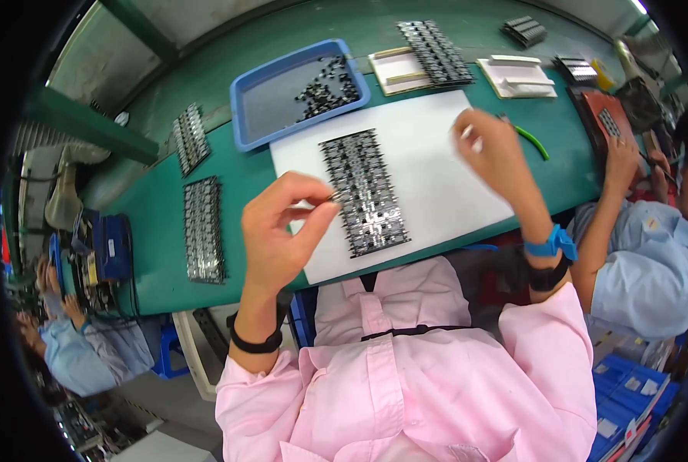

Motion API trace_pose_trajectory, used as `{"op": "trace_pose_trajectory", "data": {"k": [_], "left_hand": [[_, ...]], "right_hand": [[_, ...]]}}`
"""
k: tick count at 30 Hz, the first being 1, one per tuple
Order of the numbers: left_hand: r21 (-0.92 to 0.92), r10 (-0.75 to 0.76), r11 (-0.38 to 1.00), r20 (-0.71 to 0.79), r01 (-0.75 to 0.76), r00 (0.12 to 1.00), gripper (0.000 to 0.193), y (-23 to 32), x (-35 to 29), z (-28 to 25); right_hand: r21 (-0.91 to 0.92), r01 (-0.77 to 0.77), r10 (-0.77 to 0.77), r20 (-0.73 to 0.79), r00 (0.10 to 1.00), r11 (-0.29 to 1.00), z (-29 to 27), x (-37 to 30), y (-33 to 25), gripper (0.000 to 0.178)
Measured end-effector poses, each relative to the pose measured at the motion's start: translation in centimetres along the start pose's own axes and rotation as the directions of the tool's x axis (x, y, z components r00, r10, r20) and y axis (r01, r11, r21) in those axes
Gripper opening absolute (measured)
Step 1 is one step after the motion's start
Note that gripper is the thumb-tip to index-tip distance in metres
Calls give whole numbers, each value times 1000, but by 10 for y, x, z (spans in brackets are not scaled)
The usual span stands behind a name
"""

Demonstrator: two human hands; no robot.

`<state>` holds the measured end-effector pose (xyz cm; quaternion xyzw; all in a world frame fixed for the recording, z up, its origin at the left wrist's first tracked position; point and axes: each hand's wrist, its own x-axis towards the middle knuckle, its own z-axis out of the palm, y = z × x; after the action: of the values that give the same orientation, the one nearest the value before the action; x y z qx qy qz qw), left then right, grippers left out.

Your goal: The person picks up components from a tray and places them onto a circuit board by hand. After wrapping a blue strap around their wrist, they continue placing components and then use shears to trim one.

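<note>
A panel of circuit boards (365, 192), dark and silvery with rows of small parts, lies on a white sheet (444, 185) in front of me. At the panel's left edge my left hand (286, 227) is closed in a pinch of thumb and forefinger. Something small and dark shows at its fingertips, too small to name. My right hand (489, 146) is raised over the right part of the sheet, clear of the panel. Its fingers are curled in and slightly blurred, and whatever they may hold is hidden.
Behind the panel stands a blue tray (255, 115) with loose black parts. More panels lie left (204, 231) and at the back (436, 54), one across a white fixture (394, 73). Green-handled pliers (533, 142) lie beyond my right hand. A co-worker (644, 254) sits at the right.
</note>
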<state>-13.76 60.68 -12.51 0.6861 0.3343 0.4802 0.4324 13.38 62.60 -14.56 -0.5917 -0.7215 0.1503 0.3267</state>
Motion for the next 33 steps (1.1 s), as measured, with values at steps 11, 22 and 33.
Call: {"op": "trace_pose_trajectory", "data": {"k": [11, 22, 33], "left_hand": [[50, -63, 996, -107, 68, 992, 13, -17, -2, -5], [144, 67, 989, -155, -44, 986, 11, -22, -34, -22], [127, 240, 966, -123, -225, 963, 15, -14, -46, -13]], "right_hand": [[-521, -252, 169, -202, 965, 816, -29, -23, 137, 41], [386, 3, -88, 202, 975, 923, 39, -53, -89, 29], [462, 37, -147, 204, 968, 886, 59, -61, -107, 37]]}}
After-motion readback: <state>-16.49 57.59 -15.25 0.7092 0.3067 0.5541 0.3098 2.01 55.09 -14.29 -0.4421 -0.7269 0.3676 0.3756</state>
